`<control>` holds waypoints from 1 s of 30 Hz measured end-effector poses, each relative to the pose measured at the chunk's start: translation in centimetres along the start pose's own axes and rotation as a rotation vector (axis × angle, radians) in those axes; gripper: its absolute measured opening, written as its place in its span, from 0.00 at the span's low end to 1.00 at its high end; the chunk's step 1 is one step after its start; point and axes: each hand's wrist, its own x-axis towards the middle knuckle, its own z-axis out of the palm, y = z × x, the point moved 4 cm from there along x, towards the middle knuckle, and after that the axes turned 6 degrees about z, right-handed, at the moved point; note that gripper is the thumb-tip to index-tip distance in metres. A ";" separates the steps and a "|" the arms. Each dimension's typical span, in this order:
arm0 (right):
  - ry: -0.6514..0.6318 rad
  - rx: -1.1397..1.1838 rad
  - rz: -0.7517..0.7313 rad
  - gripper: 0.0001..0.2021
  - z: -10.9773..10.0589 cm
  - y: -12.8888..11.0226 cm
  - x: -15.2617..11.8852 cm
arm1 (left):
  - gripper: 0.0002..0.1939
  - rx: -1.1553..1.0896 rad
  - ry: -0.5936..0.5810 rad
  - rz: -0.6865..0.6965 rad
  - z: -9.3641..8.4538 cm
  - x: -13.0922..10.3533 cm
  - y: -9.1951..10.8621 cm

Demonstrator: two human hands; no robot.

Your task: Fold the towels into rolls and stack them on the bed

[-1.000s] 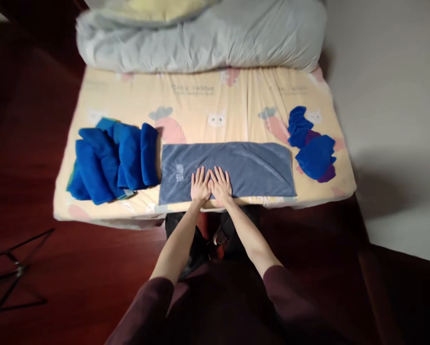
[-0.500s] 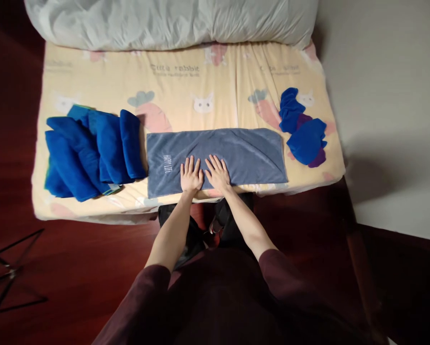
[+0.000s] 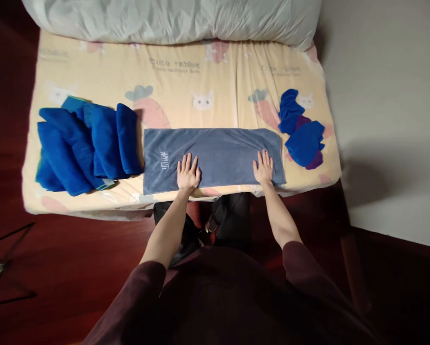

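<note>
A grey-blue towel (image 3: 225,158) with white "HAPPY LIFE" lettering lies spread lengthwise along the near edge of the bed. My left hand (image 3: 188,173) rests flat on its left-centre part, fingers apart, just right of the lettering. Near the towel's right end, my right hand (image 3: 264,167) lies flat with its fingers stretched out. Neither hand grips anything. Slight wrinkles show in the cloth at the upper right. Several folded blue cloths (image 3: 105,143) overlap in a pile left of the towel. To its right sit crumpled blue cloths (image 3: 304,143) and a purple cloth (image 3: 314,160).
The bed's yellow sheet (image 3: 179,86) has rabbit and carrot prints. A pale quilt (image 3: 172,19) is bunched along the far side. A light wall (image 3: 390,120) stands at the right. Thin black metal legs (image 3: 1,263) show on the red floor at lower left.
My right hand has slid right across the towel, from beside my left hand to near the right end. The towel's middle looks smoother. My left hand has stayed nearly in place.
</note>
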 end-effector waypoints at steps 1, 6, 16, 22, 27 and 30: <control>0.011 -0.022 0.019 0.33 -0.2 1.2 0.1 | 0.34 0.008 0.002 0.001 0.0 0.0 0.0; 0.075 -0.078 0.070 0.32 -0.4 4.1 0.4 | 0.33 0.020 0.007 -0.012 0.2 0.0 0.0; 0.200 -0.039 0.036 0.31 0.6 4.5 0.9 | 0.34 0.058 -0.032 0.035 -0.4 0.4 -0.3; 0.241 -0.002 0.024 0.31 0.8 4.7 1.1 | 0.35 0.107 0.004 -0.081 -3.4 -0.5 -5.1; 0.248 0.000 0.023 0.31 0.7 4.4 1.0 | 0.35 0.128 0.035 -0.255 -6.3 -2.6 -10.2; 0.249 -0.004 0.023 0.31 0.5 4.3 0.9 | 0.34 0.111 0.024 -0.276 -7.3 -3.4 -11.9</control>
